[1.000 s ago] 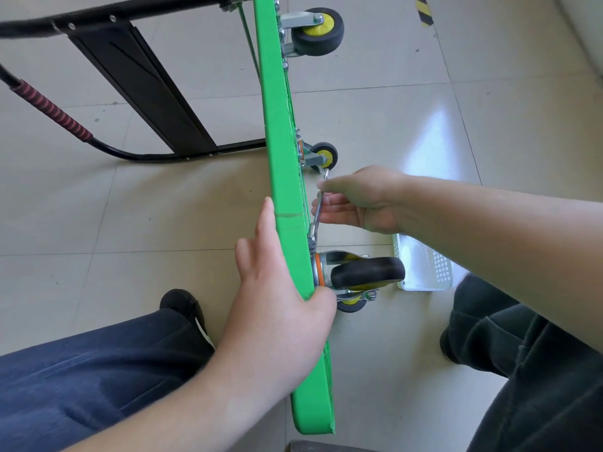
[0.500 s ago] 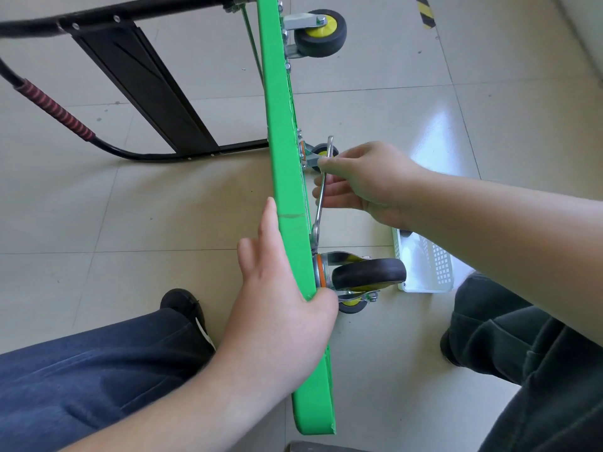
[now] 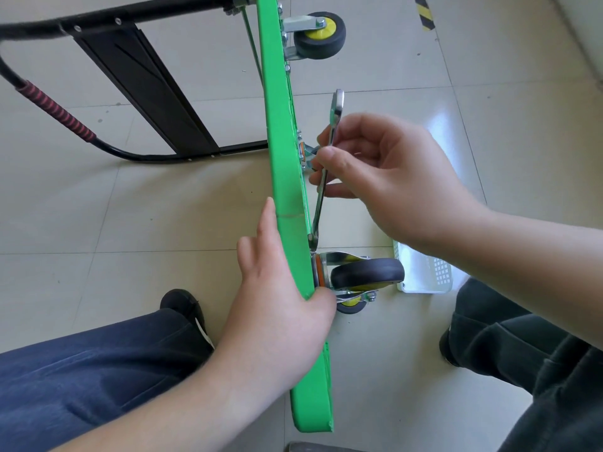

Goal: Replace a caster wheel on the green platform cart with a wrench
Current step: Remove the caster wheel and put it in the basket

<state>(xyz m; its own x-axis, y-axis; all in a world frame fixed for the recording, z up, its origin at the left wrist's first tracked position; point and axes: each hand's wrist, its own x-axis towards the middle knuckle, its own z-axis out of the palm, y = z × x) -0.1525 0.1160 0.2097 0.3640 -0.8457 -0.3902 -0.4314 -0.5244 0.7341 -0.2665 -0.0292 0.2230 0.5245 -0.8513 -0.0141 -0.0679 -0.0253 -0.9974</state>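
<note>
The green platform cart [image 3: 284,164] stands on its edge on the tiled floor, its underside facing right. My left hand [image 3: 280,308] grips the edge of the green deck beside the near caster wheel [image 3: 367,274], a black tyre in a silver fork. My right hand [image 3: 385,177] holds a silver wrench [image 3: 326,171] by its shaft. The wrench's lower end sits at the mounting plate just above that caster, and its upper end points up and away. A second caster [image 3: 318,34] is mounted at the far end of the deck.
The cart's black folded handle [image 3: 137,76] with a red-and-black grip lies to the left on the floor. A white perforated plastic basket [image 3: 427,272] sits right of the near caster. My legs are at the bottom left and right, with a dark shoe [image 3: 182,305] near the deck.
My right hand has swung the wrench's upper end up and away from me, pivoting on its lower end by the near caster. My left hand has kept its hold on the deck.
</note>
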